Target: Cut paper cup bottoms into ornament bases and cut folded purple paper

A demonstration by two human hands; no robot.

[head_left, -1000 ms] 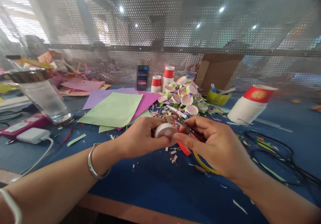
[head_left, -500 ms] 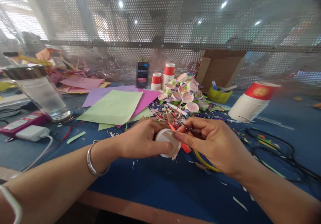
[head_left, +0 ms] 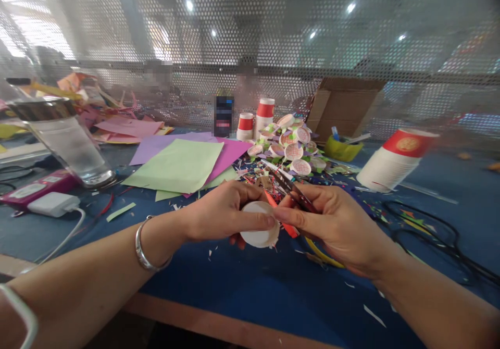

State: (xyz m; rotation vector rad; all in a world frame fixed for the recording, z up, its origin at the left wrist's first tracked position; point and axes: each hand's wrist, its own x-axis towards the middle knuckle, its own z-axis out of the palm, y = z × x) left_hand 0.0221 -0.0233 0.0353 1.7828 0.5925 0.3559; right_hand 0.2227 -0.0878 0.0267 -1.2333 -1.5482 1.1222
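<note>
Between its thumb and fingers, my left hand (head_left: pixel 230 211) grips a white round paper-cup base (head_left: pixel 255 225), its flat face turned up toward me. My right hand (head_left: pixel 326 219) is closed around a dark, slim two-pronged metal tool (head_left: pixel 291 186); whether scissors or tweezers I cannot tell. The tool's prongs point away and to the left, above the scraps. My right thumb and fingertips are at the base's right edge. Behind that edge, an orange-red piece (head_left: pixel 289 229) is partly hidden. A yellow curved thing (head_left: pixel 324 255) lies under my right hand.
Several decorated cup bases (head_left: pixel 292 152) are heaped behind paper scraps. Coloured sheets (head_left: pixel 179 166) lie left of them. A leaning stack of paper cups (head_left: pixel 390 164) and black cables (head_left: pixel 441 239) are at right; a glass bottle (head_left: pixel 74 143) and white charger (head_left: pixel 53 204) at left. A cardboard box (head_left: pixel 339 107) stands behind.
My right hand has turned the two-pronged tool so its prongs show more, spread apart. The cup base has tilted, with my left thumb now lying across its face.
</note>
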